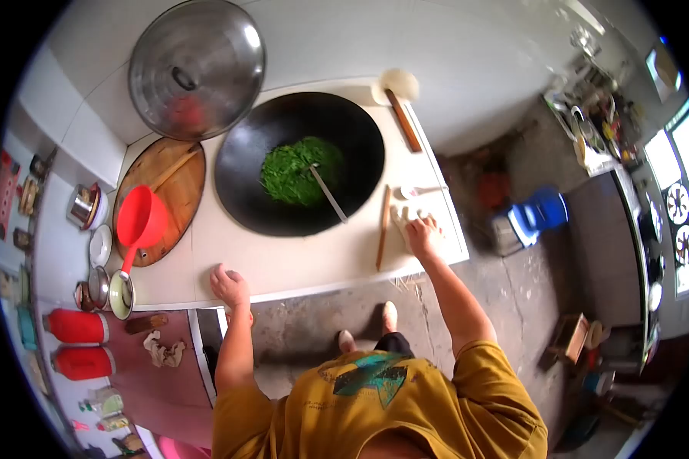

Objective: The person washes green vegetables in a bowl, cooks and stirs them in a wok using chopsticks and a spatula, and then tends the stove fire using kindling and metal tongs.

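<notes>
Head view: a pale, rumpled cloth (pixel 399 216) under the right fingers (pixel 418 228).

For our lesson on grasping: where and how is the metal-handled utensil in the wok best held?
Probably grip the utensil by the free end of its handle, the right hand coming from the near right: that end slants this way, close to the near rim of the wok, while the other is hidden in the greens.
</notes>
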Motion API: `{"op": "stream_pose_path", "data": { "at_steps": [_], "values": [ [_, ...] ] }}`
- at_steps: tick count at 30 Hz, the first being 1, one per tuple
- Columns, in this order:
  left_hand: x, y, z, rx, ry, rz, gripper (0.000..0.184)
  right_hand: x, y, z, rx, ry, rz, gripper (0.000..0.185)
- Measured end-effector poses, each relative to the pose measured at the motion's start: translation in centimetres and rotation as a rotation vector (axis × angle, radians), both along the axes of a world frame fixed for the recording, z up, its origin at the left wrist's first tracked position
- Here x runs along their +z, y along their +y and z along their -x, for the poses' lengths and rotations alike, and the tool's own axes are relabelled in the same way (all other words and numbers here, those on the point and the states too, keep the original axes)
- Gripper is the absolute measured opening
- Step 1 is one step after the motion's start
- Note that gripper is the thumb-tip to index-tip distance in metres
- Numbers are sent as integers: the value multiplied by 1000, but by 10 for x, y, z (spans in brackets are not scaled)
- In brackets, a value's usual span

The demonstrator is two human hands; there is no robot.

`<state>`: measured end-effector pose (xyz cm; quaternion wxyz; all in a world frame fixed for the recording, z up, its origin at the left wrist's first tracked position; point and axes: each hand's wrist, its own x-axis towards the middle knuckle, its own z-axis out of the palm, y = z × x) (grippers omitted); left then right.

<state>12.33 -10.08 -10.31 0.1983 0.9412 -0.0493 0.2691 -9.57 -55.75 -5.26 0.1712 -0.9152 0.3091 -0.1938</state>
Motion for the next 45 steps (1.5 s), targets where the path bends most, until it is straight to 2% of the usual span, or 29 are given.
{"op": "stream_pose_path", "data": {
  "at_steps": [1, 3, 4, 5, 6, 8, 9, 10, 11, 12, 13, 14, 17, 20, 21, 23, 25, 26, 27, 29, 32, 34, 36, 37, 39, 40, 41, 43, 45],
  "values": [
    [-7, 13, -3, -69, 44, 51, 31, -2, 8, 11, 62, -20, 9, 21],
    [-27, 31, -8, -229, 158, 154, 32, 36, 53, 42, 27, -43, 259, 36],
    [-18, 28, 10, -266, 28, 76, 37, 34, 65, 65, 91, -12, 195, 42],
    [22, 9, 49, -341, 28, 175, 41, 29, 79, 97, 156, 14, 127, 48],
    [59, -7, 89, -457, -29, 37, 41, 14, 90, 133, 193, 45, -32, 47],
    [40, 3, 147, -684, 182, -82, 37, -38, 110, 211, 214, 223, -460, 44],
    [19, 9, 185, -743, 481, 121, 37, -65, 116, 256, 185, 324, -609, 41],
    [-33, 26, 218, -753, 698, 185, 36, -131, 115, 313, 136, 600, -812, 41],
    [-63, 31, 248, -722, 947, 174, 35, -112, 117, 362, 14, 588, -945, 37],
    [-77, 31, 278, -704, 1162, 58, 34, -125, 114, 417, -165, 764, -1066, 40],
    [-86, 27, 305, -689, 1371, -73, 33, -174, 112, 491, -127, 957, -896, 38],
    [-87, 21, 325, -686, 1531, -207, 32, -184, 107, 543, -240, 1120, -830, 33],
    [-78, -15, 355, -732, 1681, -399, 28, -146, 92, 639, -982, 566, -1102, 21],
    [-76, -68, 373, -736, 1655, -434, 25, -129, 62, 692, -1457, -180, -1539, 21],
    [-77, -87, 380, -719, 1643, -430, 24, -119, 52, 681, -1443, -10, -1377, 23],
    [-80, -133, 394, -678, 1607, -385, 22, -149, 34, 706, -1283, -39, -1459, 24],
    [-111, -173, 406, -620, 1501, -245, 20, -169, 14, 711, -957, 3, -1406, 27],
    [-144, -184, 413, -657, 1356, -87, 14, -156, -2, 700, -972, -41, -1460, 30],
    [-161, -213, 413, -579, 1379, -285, 14, -131, -19, 680, -989, -84, -1513, 33],
    [-132, -266, 421, -841, 1348, -403, 16, -96, -51, 659, -864, -30, -1546, 32],
    [-36, -336, 423, -1144, 1487, -500, 16, -91, -92, 656, -772, 8, -1481, 31],
    [-24, -365, 433, -1195, 1502, -521, 17, -106, -115, 663, -653, 172, -1340, 32],
    [-45, -400, 450, -1370, 1443, -431, 17, -117, -147, 658, -456, 372, -1188, 34],
    [-82, -418, 462, -1475, 1353, -496, 15, -119, -161, 642, -410, 347, -1309, 36],
    [-95, -475, 491, -1440, 1167, -297, 9, -98, -195, 594, -317, 318, -1423, 35],
    [-112, -504, 509, -1419, 1032, -74, 11, -99, -210, 579, -304, 270, -1435, 35],
    [-118, -533, 519, -1536, 876, -4, 19, -100, -227, 565, -287, 219, -1443, 34],
    [-132, -581, 524, -1655, 1149, -347, 21, -83, -266, 543, -331, 80, -1573, 35],
    [-125, -635, 515, -1671, 1289, -824, 24, -97, -306, 551, -279, 132, -1453, 35]
  ]
}}
